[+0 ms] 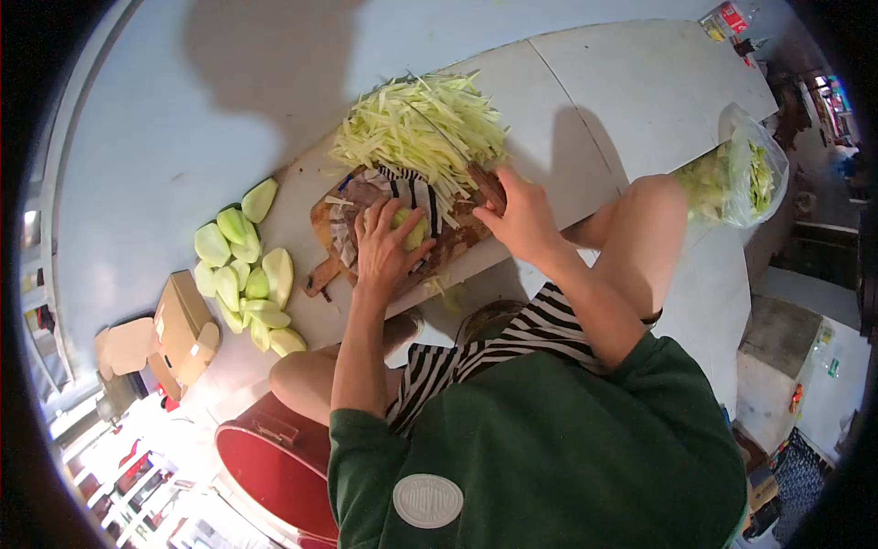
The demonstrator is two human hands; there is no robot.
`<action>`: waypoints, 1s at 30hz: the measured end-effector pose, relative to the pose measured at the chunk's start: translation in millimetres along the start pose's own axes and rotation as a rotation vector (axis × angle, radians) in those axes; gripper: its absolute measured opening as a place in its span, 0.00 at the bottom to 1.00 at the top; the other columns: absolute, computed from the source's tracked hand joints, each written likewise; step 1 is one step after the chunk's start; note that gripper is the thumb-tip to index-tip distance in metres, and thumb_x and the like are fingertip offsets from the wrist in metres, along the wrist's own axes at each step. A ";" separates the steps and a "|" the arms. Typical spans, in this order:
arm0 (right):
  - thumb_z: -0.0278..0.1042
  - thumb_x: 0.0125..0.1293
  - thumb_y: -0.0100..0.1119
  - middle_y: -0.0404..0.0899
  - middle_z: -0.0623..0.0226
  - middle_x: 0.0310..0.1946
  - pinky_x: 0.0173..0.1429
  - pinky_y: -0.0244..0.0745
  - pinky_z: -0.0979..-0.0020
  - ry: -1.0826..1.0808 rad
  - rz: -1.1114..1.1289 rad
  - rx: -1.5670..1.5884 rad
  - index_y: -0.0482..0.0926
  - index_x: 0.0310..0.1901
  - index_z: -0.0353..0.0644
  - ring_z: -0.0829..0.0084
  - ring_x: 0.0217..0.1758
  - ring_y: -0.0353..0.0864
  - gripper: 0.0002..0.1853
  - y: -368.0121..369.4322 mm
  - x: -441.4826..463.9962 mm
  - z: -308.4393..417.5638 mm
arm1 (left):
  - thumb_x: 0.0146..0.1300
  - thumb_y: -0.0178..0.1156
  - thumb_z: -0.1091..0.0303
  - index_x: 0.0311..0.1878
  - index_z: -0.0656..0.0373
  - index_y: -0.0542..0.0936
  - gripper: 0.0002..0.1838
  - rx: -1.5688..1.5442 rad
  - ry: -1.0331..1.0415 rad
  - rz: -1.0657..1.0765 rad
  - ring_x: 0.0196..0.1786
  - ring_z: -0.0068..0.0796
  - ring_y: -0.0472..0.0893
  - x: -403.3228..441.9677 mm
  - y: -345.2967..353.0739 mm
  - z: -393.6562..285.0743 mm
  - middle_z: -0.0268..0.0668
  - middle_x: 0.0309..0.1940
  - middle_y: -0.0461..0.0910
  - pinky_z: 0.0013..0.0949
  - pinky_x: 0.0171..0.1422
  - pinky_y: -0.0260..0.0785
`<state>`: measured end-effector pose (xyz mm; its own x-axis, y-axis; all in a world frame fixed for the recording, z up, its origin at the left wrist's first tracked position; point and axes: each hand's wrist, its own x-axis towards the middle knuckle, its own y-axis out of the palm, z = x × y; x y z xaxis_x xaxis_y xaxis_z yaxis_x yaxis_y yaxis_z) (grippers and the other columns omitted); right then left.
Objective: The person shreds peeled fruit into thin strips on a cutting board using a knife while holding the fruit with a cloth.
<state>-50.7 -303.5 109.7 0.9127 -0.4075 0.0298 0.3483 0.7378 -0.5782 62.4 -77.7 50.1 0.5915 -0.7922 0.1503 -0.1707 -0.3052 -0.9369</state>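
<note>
My right hand (528, 217) is closed around the wooden handle of a knife (485, 186), whose thin blade points up and left over a heap of pale green shreds (430, 114). My left hand (387, 242) presses with its fingers spread over a pale green fruit piece (413, 231), holding it down. Beneath that piece lies a striped cloth (423, 194), bunched on a wooden cutting board (468, 236). The board's handle (320, 276) sticks out at the lower left. Part of the piece is hidden under my left fingers.
Several peeled pale green pieces (254, 285) lie left of the board, beside an opened cardboard box (183, 328). A clear plastic bag (757, 178) with green scraps is at right. A red bin (274, 467) stands at lower left. A bottle (727, 20) lies at the far right corner.
</note>
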 end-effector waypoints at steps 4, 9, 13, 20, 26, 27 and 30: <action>0.27 0.55 0.74 0.83 0.55 0.29 0.40 0.77 0.59 -0.030 0.046 -0.036 0.74 0.47 0.34 0.54 0.33 0.85 0.21 4.1 -7.9 -3.1 | 0.52 0.75 0.52 0.57 0.43 0.84 0.27 0.008 0.104 0.091 0.70 0.47 0.69 -5.1 -3.5 17.0 0.38 0.64 0.73 0.59 0.74 0.59; 0.34 0.59 0.73 0.82 0.47 0.32 0.42 0.76 0.52 -0.062 0.097 -0.024 0.74 0.48 0.34 0.44 0.37 0.82 0.21 4.6 -15.4 0.5 | 0.51 0.76 0.54 0.55 0.43 0.84 0.26 0.037 0.201 0.053 0.72 0.44 0.70 -13.5 -0.2 20.7 0.35 0.64 0.74 0.63 0.77 0.56; 0.45 0.67 0.66 0.81 0.40 0.33 0.43 0.75 0.44 -0.001 0.278 -0.051 0.72 0.46 0.34 0.35 0.39 0.81 0.21 3.4 -17.3 8.8 | 0.51 0.76 0.53 0.58 0.41 0.83 0.28 0.029 0.313 0.122 0.73 0.40 0.69 -15.3 -5.4 33.4 0.35 0.66 0.73 0.65 0.78 0.54; 0.48 0.73 0.57 0.82 0.42 0.30 0.40 0.76 0.42 -0.056 0.341 -0.160 0.70 0.43 0.34 0.37 0.37 0.82 0.20 28.4 -26.2 18.5 | 0.53 0.74 0.59 0.56 0.47 0.82 0.25 -0.027 0.128 -0.107 0.71 0.47 0.68 -24.9 -38.3 -2.6 0.40 0.65 0.71 0.63 0.77 0.57; 0.46 0.76 0.54 0.82 0.41 0.30 0.40 0.74 0.42 -0.054 0.459 -0.307 0.67 0.45 0.34 0.36 0.35 0.81 0.19 42.5 -27.1 16.5 | 0.53 0.69 0.75 0.56 0.56 0.81 0.24 -0.132 -0.251 -0.182 0.59 0.49 0.74 -62.8 -19.6 -15.5 0.43 0.57 0.76 0.48 0.63 0.71; 0.46 0.76 0.54 0.82 0.41 0.30 0.39 0.74 0.42 -0.082 0.431 -0.277 0.68 0.45 0.34 0.37 0.35 0.81 0.19 43.5 -27.8 17.7 | 0.54 0.68 0.75 0.55 0.57 0.81 0.23 -0.169 -0.257 -0.167 0.60 0.51 0.74 -61.4 -17.0 -17.7 0.45 0.56 0.77 0.48 0.63 0.71; 0.45 0.76 0.54 0.82 0.40 0.29 0.39 0.77 0.43 -0.096 0.397 -0.271 0.69 0.45 0.33 0.37 0.35 0.83 0.19 45.5 -28.3 21.5 | 0.54 0.68 0.77 0.54 0.59 0.81 0.22 -0.196 -0.229 -0.153 0.61 0.53 0.74 -54.5 -15.3 -19.1 0.47 0.56 0.77 0.48 0.63 0.71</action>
<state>-56.1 -246.9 100.0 0.9838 -0.0626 -0.1679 -0.0865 0.6546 -0.7510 17.8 -39.9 62.3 0.7799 -0.5968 0.1888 -0.2012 -0.5246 -0.8272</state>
